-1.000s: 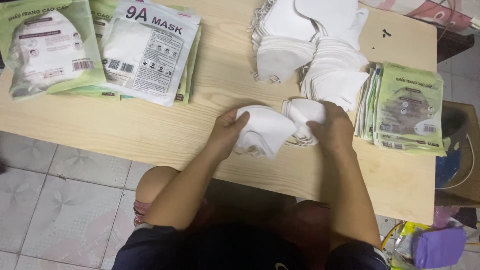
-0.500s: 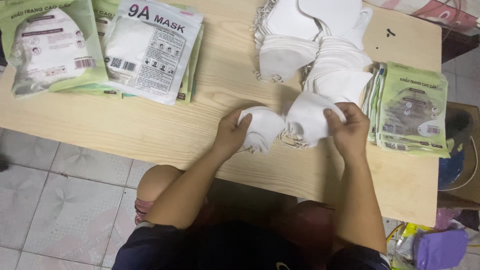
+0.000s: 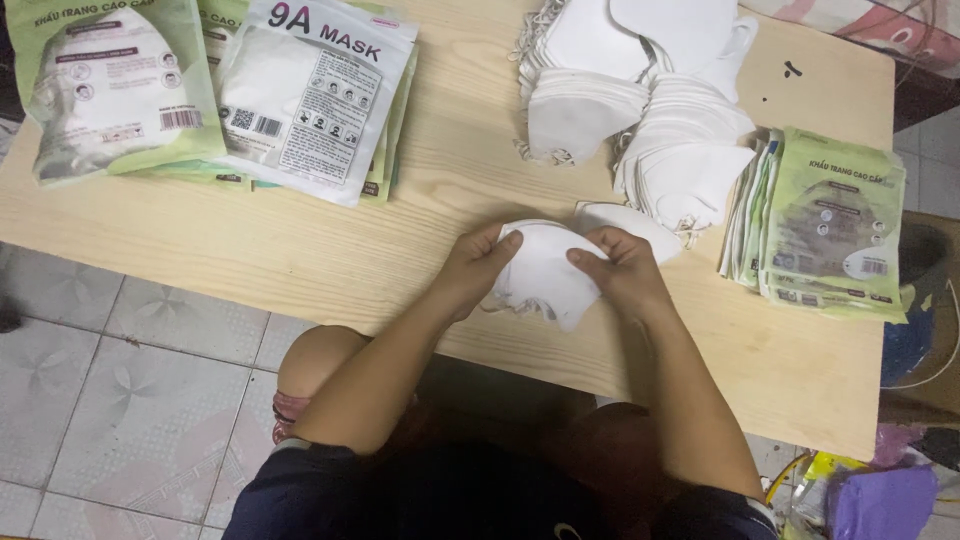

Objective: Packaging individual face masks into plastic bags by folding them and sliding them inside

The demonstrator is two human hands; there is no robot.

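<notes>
Head camera view, looking straight down at a person seated at a pale wooden table [image 3: 300, 240]. Both bare hands meet near the table's front edge over a small stack of folded white face masks [image 3: 545, 270]. The left hand [image 3: 478, 268] grips the stack's left end, thumb on top and fingers curled under. The right hand [image 3: 622, 272] pinches the right end the same way. Both hands are closed on the stack, so neither is nearer than the other; the masks sit directly between them. The stack's long axis runs left to right across the person's body, with its curved edge toward the far side of the table and a pointed corner toward the person's lap.

Just beyond the right hand, touching the held stack or nearly so, lies another loose white mask [image 3: 632, 222] flat on the wood. Farther back and slightly right is a large heap of unpacked white masks [image 3: 640, 110], fanned in overlapping rows. To the right of the hands, near the table's right edge, sits a pile of flat green pouches [image 3: 830, 225], each with a clear window. At the far left corner are filled packets: a green one [image 3: 110, 85] and a white one [image 3: 310, 95] resting on more green packets.

Below the table edge, the person's bare knee [image 3: 320, 360] and dark shirt [image 3: 420, 495] show above a tiled floor [image 3: 130, 380].
</notes>
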